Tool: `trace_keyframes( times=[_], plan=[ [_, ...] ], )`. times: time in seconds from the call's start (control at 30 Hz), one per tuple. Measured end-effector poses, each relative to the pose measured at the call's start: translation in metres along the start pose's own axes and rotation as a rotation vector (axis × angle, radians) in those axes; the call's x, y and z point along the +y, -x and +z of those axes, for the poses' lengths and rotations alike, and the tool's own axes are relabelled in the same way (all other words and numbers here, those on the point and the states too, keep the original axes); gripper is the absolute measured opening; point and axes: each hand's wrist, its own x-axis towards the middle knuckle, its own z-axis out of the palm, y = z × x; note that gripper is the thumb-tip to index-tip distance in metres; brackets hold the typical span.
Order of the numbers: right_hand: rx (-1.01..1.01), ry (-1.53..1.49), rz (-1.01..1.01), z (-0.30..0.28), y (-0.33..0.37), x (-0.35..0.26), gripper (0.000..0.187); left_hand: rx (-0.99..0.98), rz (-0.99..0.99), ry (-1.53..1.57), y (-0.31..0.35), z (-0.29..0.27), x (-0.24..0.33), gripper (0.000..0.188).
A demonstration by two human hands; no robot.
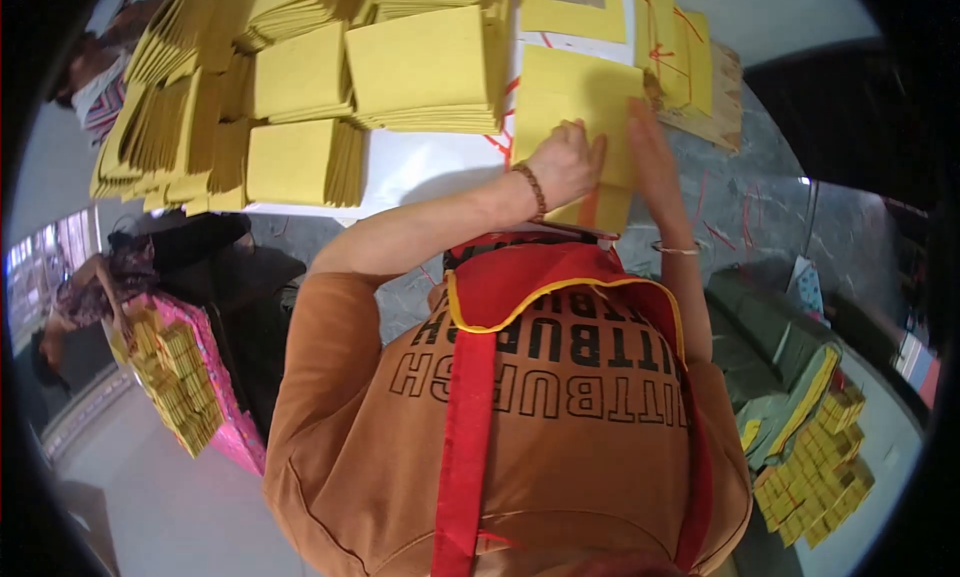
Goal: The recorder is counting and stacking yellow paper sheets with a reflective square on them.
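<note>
A yellow paper stack, which looks like envelopes or folded sheets, lies at the near right of the white table before me. My left hand rests on top of it with the fingers curled closed. Whatever is between those fingers is hidden. Just below that hand an orange-red strip runs over the yellow paper. My right hand stands along the stack's right edge, its fingers straight and holding nothing visible.
Many yellow envelope stacks fill the table's left side. Tied yellow bundles lie on a board at the right. Red strings are scattered on the floor. More yellow bundles stand at lower right and beside another person at left.
</note>
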Motion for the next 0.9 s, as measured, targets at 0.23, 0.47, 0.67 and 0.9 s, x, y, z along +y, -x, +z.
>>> trace_keyframes(
  times=[0.23, 0.47, 0.67, 0.9],
  plan=[
    [0.136, -0.324, 0.14, -0.02, 0.011, -0.005, 0.044, -0.023, -0.023, 0.86, 0.074, -0.079, -0.048, 0.052],
    [0.185, -0.408, 0.295, -0.027, 0.021, -0.008, 0.04, 0.055, -0.239, 0.431, 0.162, -0.055, -0.08, 0.062],
    [0.229, -0.135, 0.053, -0.007, 0.006, -0.026, 0.027, -0.024, -0.287, 0.169, 0.196, 0.016, -0.069, 0.053],
    [-0.401, -0.063, -0.549, 0.059, 0.002, -0.118, 0.022, -0.272, -0.398, 0.43, 0.196, 0.011, -0.061, 0.063]
  ],
)
